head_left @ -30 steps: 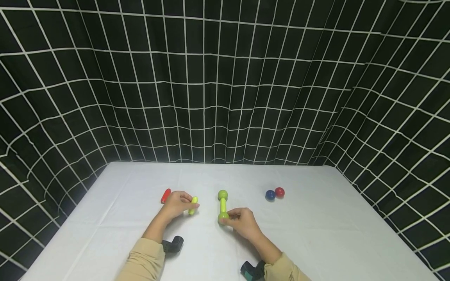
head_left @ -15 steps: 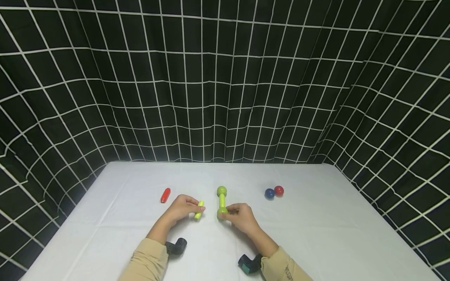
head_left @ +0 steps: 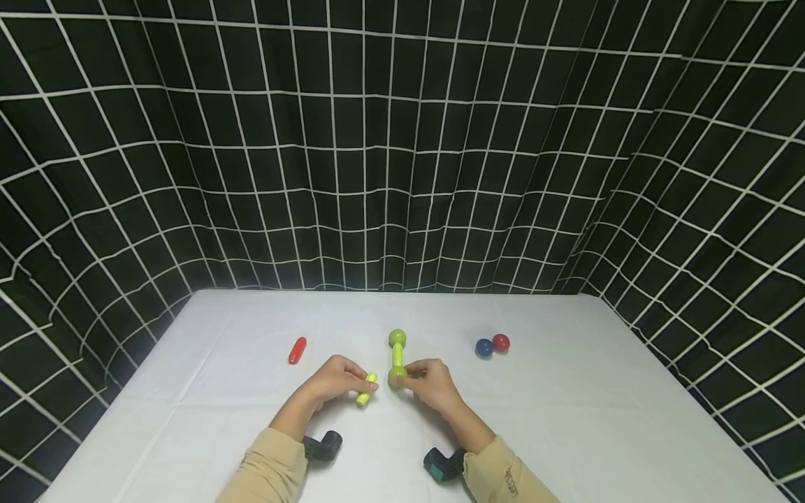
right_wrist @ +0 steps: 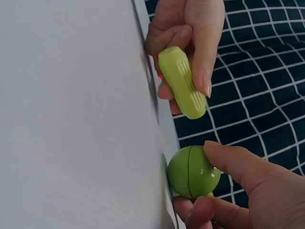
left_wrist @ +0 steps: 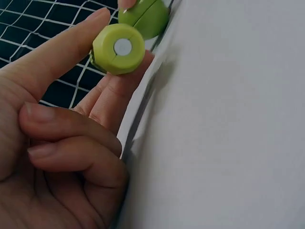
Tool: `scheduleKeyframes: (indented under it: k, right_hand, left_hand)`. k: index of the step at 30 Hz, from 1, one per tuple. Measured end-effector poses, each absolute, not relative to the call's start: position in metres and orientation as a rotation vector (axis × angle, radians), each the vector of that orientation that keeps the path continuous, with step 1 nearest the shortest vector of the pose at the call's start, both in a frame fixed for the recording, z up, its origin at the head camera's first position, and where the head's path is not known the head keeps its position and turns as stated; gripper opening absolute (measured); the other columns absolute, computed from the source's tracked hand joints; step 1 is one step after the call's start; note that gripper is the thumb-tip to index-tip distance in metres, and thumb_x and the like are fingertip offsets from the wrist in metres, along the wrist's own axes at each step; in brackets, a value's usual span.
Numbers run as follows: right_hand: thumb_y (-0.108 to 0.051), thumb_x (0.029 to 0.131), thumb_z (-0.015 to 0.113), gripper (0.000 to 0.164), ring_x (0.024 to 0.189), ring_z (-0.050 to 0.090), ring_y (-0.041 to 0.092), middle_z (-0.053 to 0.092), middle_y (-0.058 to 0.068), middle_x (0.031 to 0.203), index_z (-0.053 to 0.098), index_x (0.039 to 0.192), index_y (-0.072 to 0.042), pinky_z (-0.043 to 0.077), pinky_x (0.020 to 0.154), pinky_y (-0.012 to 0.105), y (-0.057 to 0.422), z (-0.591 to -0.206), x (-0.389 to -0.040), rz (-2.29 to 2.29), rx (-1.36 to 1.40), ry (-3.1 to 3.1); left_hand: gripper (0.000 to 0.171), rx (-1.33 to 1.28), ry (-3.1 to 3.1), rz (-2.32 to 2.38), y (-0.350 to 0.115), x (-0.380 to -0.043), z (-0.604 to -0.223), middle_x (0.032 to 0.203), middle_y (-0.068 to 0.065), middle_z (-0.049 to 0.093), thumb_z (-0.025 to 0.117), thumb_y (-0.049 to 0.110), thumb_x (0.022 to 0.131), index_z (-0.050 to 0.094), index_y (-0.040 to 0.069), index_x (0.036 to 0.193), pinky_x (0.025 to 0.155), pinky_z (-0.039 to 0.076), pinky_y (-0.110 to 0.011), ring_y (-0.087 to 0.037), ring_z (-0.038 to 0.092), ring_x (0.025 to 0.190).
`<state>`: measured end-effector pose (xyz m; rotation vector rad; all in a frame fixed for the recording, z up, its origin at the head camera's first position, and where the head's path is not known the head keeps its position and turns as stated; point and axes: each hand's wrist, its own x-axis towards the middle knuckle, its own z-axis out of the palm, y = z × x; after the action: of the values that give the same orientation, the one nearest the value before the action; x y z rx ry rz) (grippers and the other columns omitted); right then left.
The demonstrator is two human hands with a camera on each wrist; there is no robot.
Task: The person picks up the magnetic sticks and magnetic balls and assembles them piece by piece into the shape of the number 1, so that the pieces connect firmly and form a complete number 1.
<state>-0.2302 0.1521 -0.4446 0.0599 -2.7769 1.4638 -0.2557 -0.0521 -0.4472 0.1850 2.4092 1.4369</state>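
Observation:
My left hand point(head_left: 339, 381) pinches a short yellow-green magnetic rod point(right_wrist: 180, 78) between thumb and fingers; in the left wrist view its pale round end faces the camera. Just to the right, a dumbbell shape stretches away from me: a near green ball point(right_wrist: 188, 171), a yellow-green bar point(head_left: 397, 355) and a far green ball point(head_left: 397, 338). Thumb and fingers of my right hand point(head_left: 435, 384) grip the near ball from the right side. A small gap separates the held rod from that ball.
Farther back on the left of the white-covered table point(head_left: 566, 419) lies a red rod point(head_left: 298, 351). A blue ball point(head_left: 484, 348) and a red ball point(head_left: 501, 342) sit side by side at the right. Behind hangs a black curtain point(head_left: 377, 175) with white grid lines.
My left hand has come right and a little toward me with its rod, which now slants more; the red rod is fully uncovered. My right hand and the dumbbell shape have shifted slightly away.

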Motion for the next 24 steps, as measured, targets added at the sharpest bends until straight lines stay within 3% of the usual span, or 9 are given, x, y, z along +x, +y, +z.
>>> scheduleKeyframes:
  k: [5,14,24]
  right_hand:
    - [-0.027,0.074,0.077,0.043,0.051,0.049,0.007,0.067,0.008,0.076,0.067,0.099,0.006,0.042,0.047,0.02,0.152,-0.444,-0.232,1.472,0.08,-2.765]
    - [-0.029,0.079,0.072,0.038,0.049,0.046,0.007,0.068,0.008,0.078,0.068,0.098,0.005,0.038,0.045,0.019,0.153,-0.445,-0.233,1.492,0.099,-2.759]
    - [-0.028,0.081,0.07,0.037,0.048,0.046,0.007,0.068,0.006,0.076,0.068,0.1,0.004,0.037,0.045,0.018,0.152,-0.445,-0.234,1.516,0.086,-2.766]
  left_hand:
    - [0.029,0.248,2.382,1.447,-0.046,-0.254,-0.448,0.081,-0.002,0.063,0.081,0.028,0.068,0.072,0.004,0.082,0.06,0.036,-0.026,-0.014,0.045,0.071]
    - [0.027,0.342,2.368,1.458,-0.04,-0.248,-0.448,0.08,-0.001,0.066,0.08,0.026,0.069,0.072,0.003,0.081,0.065,0.039,-0.026,-0.015,0.051,0.076]
    - [0.027,0.349,2.392,1.471,-0.033,-0.246,-0.45,0.076,0.0,0.065,0.079,0.027,0.07,0.072,0.003,0.079,0.063,0.039,-0.026,-0.014,0.049,0.072]
